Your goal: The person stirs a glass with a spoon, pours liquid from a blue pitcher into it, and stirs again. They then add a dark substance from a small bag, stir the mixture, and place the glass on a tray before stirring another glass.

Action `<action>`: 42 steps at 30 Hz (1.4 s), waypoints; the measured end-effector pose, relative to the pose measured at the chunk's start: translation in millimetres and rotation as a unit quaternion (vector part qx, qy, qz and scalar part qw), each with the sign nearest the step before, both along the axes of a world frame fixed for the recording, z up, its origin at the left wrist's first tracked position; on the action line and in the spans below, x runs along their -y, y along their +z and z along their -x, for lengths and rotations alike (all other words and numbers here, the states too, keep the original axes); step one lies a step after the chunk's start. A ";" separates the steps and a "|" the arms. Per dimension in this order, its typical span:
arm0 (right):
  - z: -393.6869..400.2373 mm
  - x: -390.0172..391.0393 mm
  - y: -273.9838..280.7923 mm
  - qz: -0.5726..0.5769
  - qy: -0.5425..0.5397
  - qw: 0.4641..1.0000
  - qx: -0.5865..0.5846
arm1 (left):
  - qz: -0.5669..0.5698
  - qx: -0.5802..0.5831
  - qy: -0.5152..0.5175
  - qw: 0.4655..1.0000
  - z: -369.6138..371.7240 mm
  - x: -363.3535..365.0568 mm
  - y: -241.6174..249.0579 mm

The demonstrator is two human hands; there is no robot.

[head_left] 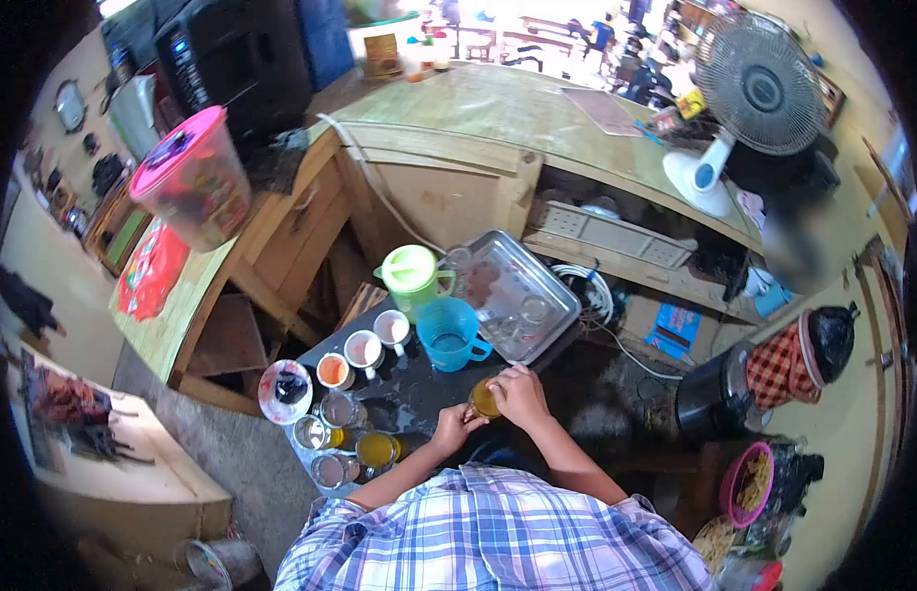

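Close in front of my body, a glass of yellow-brown liquid (483,398) is between my two hands. My left hand (453,431) grips its near lower side with the fingers closed. My right hand (519,396) is closed around the right side and upper edge, hiding part of it. Just beyond stand a blue pitcher (448,335) and a pale green lidded pitcher (413,280). On the left, several glass mugs include one with yellow liquid (377,450). A white mug (364,349) stands among other cups, one with orange contents (334,371).
A metal tray (517,258) with glassware lies beyond the pitchers. A plate (272,405) with something dark sits at the table's left edge. The wooden counter (448,108) curves around, bearing a fan (759,94) and a pink-rimmed tub (197,187). A white cable (636,366) runs at right.
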State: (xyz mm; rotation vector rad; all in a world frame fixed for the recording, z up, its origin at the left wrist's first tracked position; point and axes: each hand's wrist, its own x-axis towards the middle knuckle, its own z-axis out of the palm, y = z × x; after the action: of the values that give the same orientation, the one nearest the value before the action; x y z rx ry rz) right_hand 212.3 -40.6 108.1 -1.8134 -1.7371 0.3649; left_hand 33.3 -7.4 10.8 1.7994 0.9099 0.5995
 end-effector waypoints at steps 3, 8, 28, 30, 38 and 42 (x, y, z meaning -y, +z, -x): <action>-22.2 20.1 11.9 -0.039 -0.093 0.991 0.093 | -0.012 0.000 -0.062 0.998 -29.8 -1.2 11.1; -62.9 52.6 36.2 -0.066 -0.174 0.979 0.088 | -0.008 0.021 -0.147 0.989 -86.0 0.7 32.6; -170.1 118.5 56.5 -0.026 -0.330 0.942 0.057 | 0.001 0.070 -0.301 0.951 -233.6 14.2 50.9; -173.4 120.2 52.8 -0.005 -0.339 0.936 0.090 | 0.015 0.072 -0.306 0.949 -235.6 13.3 55.2; -189.4 115.8 43.3 -0.014 -0.310 0.951 -0.001 | 0.002 0.003 -0.322 0.947 -248.5 5.3 65.9; -191.6 110.8 63.6 -0.039 -0.346 0.935 0.073 | 0.005 0.042 -0.314 0.948 -256.0 3.2 56.0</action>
State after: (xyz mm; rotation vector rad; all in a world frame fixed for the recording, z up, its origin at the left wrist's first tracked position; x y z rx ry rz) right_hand 403.9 -151.4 171.7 -2.2844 -1.0632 -0.1309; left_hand 289.3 -10.6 66.7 1.9024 0.2430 0.2541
